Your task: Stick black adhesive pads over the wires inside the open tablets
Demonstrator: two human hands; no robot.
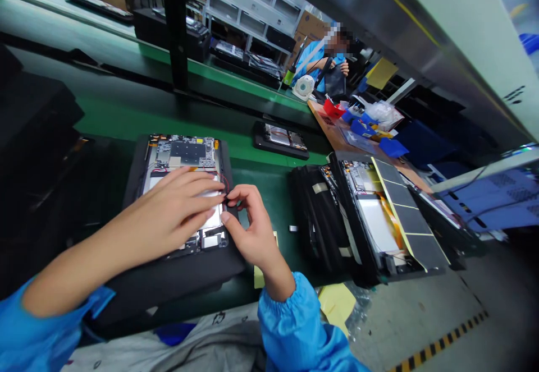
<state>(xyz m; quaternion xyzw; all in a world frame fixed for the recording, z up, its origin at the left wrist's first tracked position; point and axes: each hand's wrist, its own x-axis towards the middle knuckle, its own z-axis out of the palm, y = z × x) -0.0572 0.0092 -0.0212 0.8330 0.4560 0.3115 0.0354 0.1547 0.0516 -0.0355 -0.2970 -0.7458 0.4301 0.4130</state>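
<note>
Pinching fingers point(241, 193) closed on black wire point(228, 199)

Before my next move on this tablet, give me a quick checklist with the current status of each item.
1. Open tablet lying flat in its black holder: ok.
2. Left hand resting flat across the tablet's internals: ok.
3. Right hand pinching the small black connector: ok.
4. Connector seated: cannot tell, fingers hide it.
5. Red wire free of snags: cannot tell.
6. Small metal part lying loose on the green bench: not ok.
</note>
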